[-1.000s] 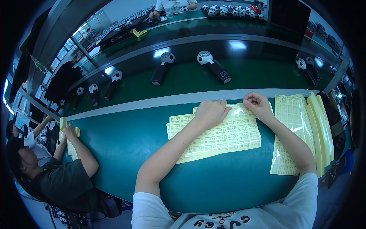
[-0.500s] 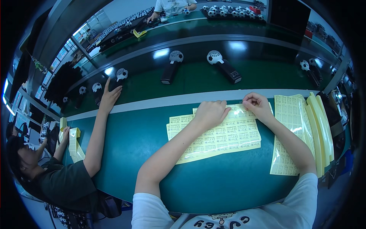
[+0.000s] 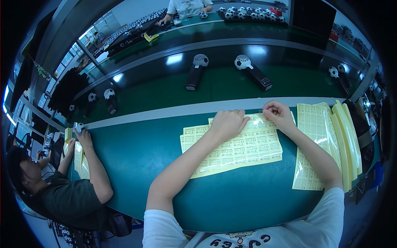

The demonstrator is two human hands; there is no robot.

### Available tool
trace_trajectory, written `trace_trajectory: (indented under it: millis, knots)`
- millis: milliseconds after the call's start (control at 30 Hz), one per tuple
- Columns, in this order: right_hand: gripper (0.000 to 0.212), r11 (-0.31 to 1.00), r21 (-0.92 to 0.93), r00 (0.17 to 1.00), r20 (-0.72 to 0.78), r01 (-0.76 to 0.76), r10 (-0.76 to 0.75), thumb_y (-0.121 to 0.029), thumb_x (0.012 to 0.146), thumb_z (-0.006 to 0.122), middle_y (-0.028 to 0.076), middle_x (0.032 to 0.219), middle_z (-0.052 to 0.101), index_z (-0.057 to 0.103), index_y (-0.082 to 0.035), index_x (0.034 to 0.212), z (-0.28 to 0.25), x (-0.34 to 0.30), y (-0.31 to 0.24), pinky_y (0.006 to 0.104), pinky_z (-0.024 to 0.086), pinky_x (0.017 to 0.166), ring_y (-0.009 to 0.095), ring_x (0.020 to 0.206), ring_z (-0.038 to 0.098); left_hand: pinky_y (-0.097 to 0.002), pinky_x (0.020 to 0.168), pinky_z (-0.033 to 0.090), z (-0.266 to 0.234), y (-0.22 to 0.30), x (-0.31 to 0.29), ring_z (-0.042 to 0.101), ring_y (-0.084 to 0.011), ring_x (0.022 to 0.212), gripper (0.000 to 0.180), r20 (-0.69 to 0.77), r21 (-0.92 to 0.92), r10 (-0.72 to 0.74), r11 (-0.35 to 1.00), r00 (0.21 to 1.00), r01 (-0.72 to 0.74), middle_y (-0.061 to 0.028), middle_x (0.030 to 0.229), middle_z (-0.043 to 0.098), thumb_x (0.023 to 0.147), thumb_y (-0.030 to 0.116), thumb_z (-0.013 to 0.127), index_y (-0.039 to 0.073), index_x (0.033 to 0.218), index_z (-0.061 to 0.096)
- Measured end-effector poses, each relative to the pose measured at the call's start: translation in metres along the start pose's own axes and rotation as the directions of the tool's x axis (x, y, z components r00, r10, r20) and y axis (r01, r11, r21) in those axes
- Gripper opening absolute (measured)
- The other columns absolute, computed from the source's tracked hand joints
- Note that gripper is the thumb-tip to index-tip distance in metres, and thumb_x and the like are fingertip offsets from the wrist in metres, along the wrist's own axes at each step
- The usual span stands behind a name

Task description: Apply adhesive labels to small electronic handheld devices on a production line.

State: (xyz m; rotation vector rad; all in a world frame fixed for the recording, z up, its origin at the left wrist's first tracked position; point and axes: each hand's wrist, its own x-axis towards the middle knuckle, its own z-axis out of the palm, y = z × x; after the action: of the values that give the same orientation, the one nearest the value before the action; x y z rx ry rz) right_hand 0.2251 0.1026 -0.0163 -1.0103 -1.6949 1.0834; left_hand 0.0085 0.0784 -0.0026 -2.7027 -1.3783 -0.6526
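Yellow label sheets [image 3: 244, 153] with rows of small printed labels lie overlapped on the green table in front of me. My left hand [image 3: 228, 124] rests on their upper part, its fingers bent and closed against the top sheet. Beside it, my right hand [image 3: 278, 115] pinches thumb and fingers together at the sheets' upper right edge. A small translucent piece seems to show at those fingertips, too small to name. Close to my right forearm lies another stack of label sheets [image 3: 314, 144], with curled yellow sheets [image 3: 348, 144] along its right side.
Beyond the table's pale edge rail [image 3: 178, 110], a dark green belt carries black-handled devices with football-patterned heads, among them one device [image 3: 194, 76] and another [image 3: 254, 73]. At left, a co-worker's hand [image 3: 85, 138] holds a similar device. Another person [image 3: 188, 8] works across the belt.
The devices on the belt have shifted to the right. The co-worker at left has drawn an arm back from the belt with a device in hand. My hands have hardly moved.
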Motion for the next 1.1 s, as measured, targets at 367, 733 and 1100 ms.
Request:
trace_trajectory:
  millis: [367,733,1100]
  knots:
    - [0.009,0.999,0.034,0.999,0.019,-0.033,0.032,-0.007,0.08,0.063,0.001,0.067,0.06,0.058,-0.001,0.085,-0.002,-0.002,-0.006,0.0149,0.04,0.054,0.002,0.06,0.053,-0.0391,0.055,0.046,0.002,0.0,0.001,0.061,-0.0288,0.064,0.032,0.021,-0.006,-0.017,1.0,1.0,0.017,-0.0131,0.071,0.063,0.088,0.031,0.048,0.002,0.077,0.057]
    - [0.008,0.996,0.069,0.999,-0.001,-0.047,0.047,-0.006,0.079,0.063,0.004,0.068,0.061,0.057,-0.001,0.078,-0.008,-0.001,-0.002,0.0154,0.041,0.054,0.004,0.059,0.054,-0.0397,0.056,0.046,0.003,0.002,0.003,0.061,-0.0291,0.065,0.032,0.027,-0.009,-0.018,1.0,0.999,0.019,-0.0134,0.071,0.063,0.088,0.031,0.047,0.002,0.078,0.058]
    - [0.011,0.989,0.038,0.99,-0.003,-0.143,0.143,-0.009,0.081,0.063,0.006,0.064,0.062,0.056,-0.001,0.081,-0.026,0.024,-0.042,0.0169,0.041,0.047,0.008,0.052,0.057,-0.0393,0.057,0.046,0.001,0.002,0.002,0.061,-0.0292,0.065,0.032,0.016,-0.034,-0.013,0.999,1.0,0.014,-0.0137,0.071,0.063,0.088,0.03,0.048,0.002,0.078,0.059]
